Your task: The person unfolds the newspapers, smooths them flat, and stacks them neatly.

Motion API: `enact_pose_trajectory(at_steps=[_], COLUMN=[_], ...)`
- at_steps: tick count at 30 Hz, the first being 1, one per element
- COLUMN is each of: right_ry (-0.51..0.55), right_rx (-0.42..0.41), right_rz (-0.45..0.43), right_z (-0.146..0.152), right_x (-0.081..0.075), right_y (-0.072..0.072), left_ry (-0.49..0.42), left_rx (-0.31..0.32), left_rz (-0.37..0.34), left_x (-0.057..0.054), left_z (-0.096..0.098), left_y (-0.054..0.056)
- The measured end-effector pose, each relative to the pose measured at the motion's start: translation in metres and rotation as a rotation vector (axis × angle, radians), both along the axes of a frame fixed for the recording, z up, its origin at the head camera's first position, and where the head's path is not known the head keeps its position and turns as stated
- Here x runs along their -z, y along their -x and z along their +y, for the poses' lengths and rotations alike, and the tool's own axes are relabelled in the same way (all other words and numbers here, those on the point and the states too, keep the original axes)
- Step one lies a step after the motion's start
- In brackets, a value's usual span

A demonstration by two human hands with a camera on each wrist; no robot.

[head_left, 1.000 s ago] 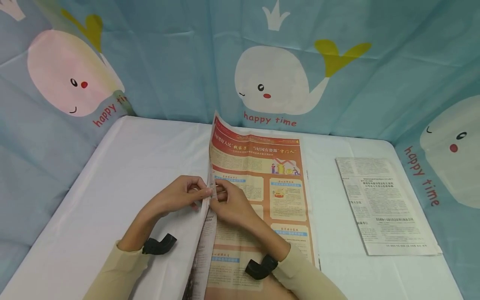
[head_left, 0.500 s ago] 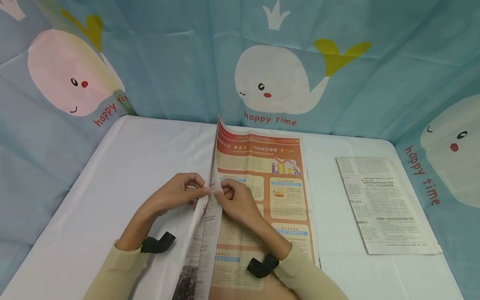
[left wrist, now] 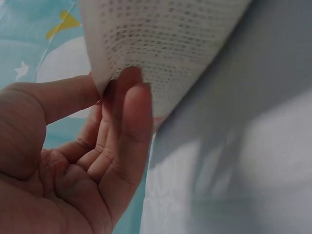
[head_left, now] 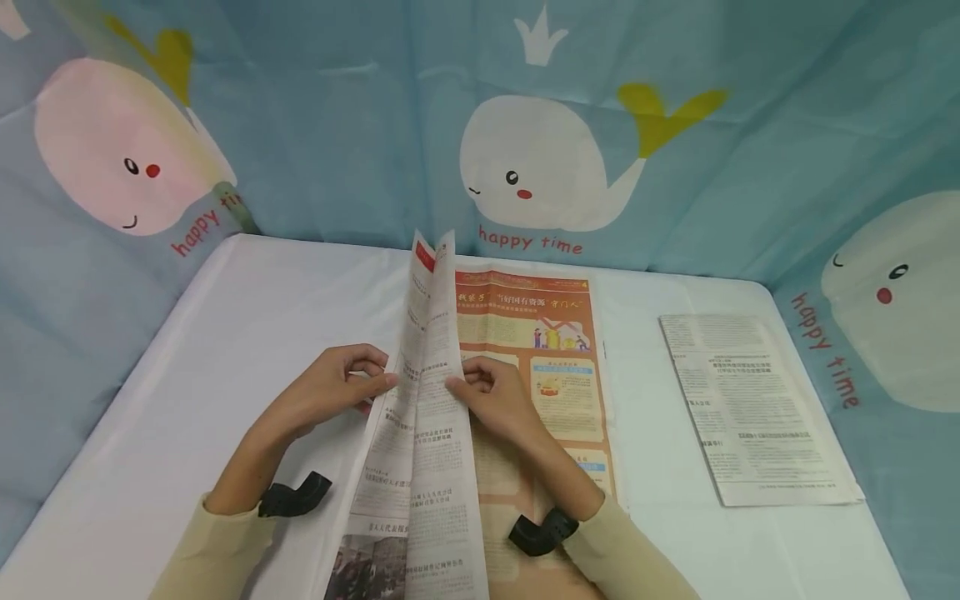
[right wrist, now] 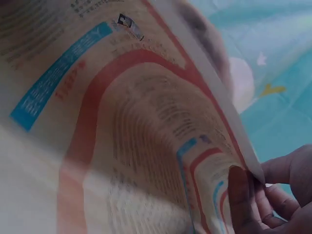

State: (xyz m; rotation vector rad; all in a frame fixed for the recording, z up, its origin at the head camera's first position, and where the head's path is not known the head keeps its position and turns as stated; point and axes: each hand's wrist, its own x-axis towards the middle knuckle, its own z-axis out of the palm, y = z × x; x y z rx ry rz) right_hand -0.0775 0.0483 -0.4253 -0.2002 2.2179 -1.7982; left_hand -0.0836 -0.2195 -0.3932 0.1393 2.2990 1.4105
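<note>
A newspaper (head_left: 442, 450) stands partly raised from the table, its two black-and-white leaves parted in a V. My left hand (head_left: 333, 387) pinches the edge of the left leaf between thumb and fingers; the left wrist view shows this pinch on the printed sheet (left wrist: 165, 44) close up. On the other side, my right hand (head_left: 498, 398) pinches the edge of the right leaf. From the right wrist, the colored underside (right wrist: 141, 112) of that leaf curves away from the fingertips. Beneath lies a red-and-orange page (head_left: 558, 333), flat and partly covered by the right forearm.
A folded newspaper (head_left: 757, 417) lies flat at the right of the white-covered table (head_left: 225, 333). Behind and beside the table hangs a blue curtain (head_left: 337, 125) with whale prints. Black straps with small devices sit on both wrists.
The raised leaves have spread apart, showing more of their black-and-white inside. My right hand has moved rightward with its edge, my left slightly leftward. The head view has shifted a little.
</note>
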Motion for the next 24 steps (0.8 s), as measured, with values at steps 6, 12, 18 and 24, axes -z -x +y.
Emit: enact_pose_trajectory(at_steps=[6,12,18,24], right_ry=[0.103,0.142,0.082,0.035], right_rx=[0.044,0.064,0.063,0.093], right_rz=[-0.115,-0.139,-0.146,-0.153], right_z=[0.018,0.046,0.077,0.103], right_x=[-0.009,-0.019,-0.025,-0.030], right_y=[-0.002,0.001,0.003,0.003], left_ry=[-0.039,-0.068,-0.074,-0.026], left_rx=[-0.043,-0.090,-0.138,-0.184], left_rz=[-0.006,0.004,0.009,0.000], left_x=[0.003,0.013,0.024,0.025], left_z=[-0.017,-0.027,-0.033,-0.043], left_y=[-0.006,-0.012,-0.020,-0.025])
